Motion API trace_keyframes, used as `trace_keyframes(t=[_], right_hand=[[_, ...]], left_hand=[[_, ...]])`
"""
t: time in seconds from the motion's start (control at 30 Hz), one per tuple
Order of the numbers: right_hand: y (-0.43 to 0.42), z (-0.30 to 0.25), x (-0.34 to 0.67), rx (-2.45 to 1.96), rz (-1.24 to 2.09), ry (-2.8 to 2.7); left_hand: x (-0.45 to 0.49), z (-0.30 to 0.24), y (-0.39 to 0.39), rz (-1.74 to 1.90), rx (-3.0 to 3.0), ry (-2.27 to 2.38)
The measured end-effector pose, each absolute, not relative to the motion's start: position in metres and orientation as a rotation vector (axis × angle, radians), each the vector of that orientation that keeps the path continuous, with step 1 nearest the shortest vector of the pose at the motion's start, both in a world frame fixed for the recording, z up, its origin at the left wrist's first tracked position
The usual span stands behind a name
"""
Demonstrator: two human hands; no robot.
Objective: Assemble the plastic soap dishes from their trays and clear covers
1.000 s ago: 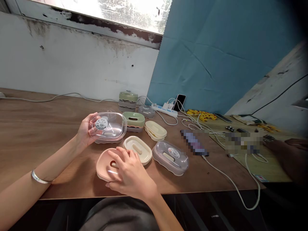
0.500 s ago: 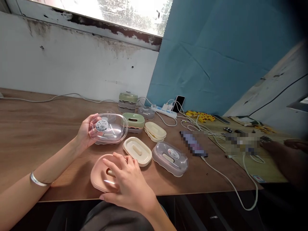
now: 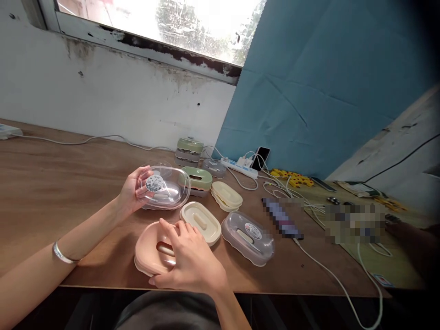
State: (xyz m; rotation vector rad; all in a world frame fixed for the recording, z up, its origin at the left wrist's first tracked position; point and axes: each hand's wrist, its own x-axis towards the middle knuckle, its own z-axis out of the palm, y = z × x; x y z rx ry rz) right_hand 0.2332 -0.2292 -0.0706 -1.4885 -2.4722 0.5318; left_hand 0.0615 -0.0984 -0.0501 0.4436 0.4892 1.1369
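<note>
My left hand (image 3: pixel 137 189) is closed on the side of a clear plastic lid (image 3: pixel 168 188) with a round white label, held just above the table. At the front edge, my right hand (image 3: pixel 192 259) grips a pink oval box (image 3: pixel 149 250) with a slot in its top; thumb and fingers lie along its right side. A cream oval piece (image 3: pixel 201 222) with a raised bar lies just beyond my right hand. To the right rests a cream oval box under a clear lid (image 3: pixel 247 238). Behind are a green slotted box (image 3: pixel 197 178) and stacked cream pieces (image 3: pixel 227 195).
A stack of green and grey boxes (image 3: pixel 188 151) stands by the wall near a power strip (image 3: pixel 239 167). A phone (image 3: pixel 282 217) with a white cable (image 3: pixel 330 270) lies to the right. Another person's hand (image 3: pixel 398 229) is at the far right.
The view has shifted, so everything sits slightly lower and to the right. My right hand has settled closer around the pink box's right side. My left hand still holds the clear lid.
</note>
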Motion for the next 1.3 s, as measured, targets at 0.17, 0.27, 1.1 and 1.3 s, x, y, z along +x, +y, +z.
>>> trace_keyframes(t=[0.17,0.27,1.1,1.3], right_hand=[[-0.229,-0.067,0.234,-1.487,0.547,-2.436],[-0.23,-0.066,0.233,-1.491,0.545,-2.424],[-0.226,-0.086,0.233,-1.534,0.457,-2.369],[-0.224,-0.094,0.239,-1.446,0.613,-2.279]], left_hand=[[0.061,-0.052,-0.097,1.148,0.449,0.461],[0.061,-0.053,-0.097,1.153,0.449,0.458],[0.062,-0.05,-0.099,1.147,0.449,0.487],[0.065,-0.05,-0.101,1.043,0.442,0.594]])
